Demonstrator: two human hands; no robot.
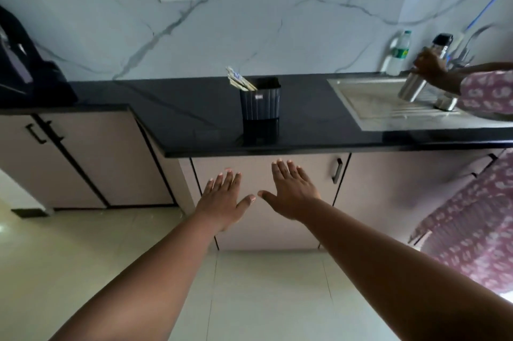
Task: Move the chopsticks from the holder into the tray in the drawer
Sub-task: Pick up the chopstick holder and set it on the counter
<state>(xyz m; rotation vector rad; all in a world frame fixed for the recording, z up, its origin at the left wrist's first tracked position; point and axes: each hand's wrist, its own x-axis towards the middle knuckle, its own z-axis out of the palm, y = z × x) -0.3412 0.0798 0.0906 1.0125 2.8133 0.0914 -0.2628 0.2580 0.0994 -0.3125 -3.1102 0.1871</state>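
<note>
Chopsticks (240,81): paper-wrapped bundle, leaning up and left out of black holder (260,107) on dark counter (194,107); wrapper print and holder label unreadable. Left hand (222,199) and right hand (291,191): both flat, fingers spread, holding nothing, below the counter edge; right nearer. Drawer front (277,229) closed, tray unseen.

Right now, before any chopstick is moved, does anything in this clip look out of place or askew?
Nothing looks spilled or damaged. The chopsticks lean to the left out of the black holder, which stands upright on the counter. No open drawer or tray shows. Both hands, left and right, are spread empty. A second person handles a steel bottle at the sink.
</note>
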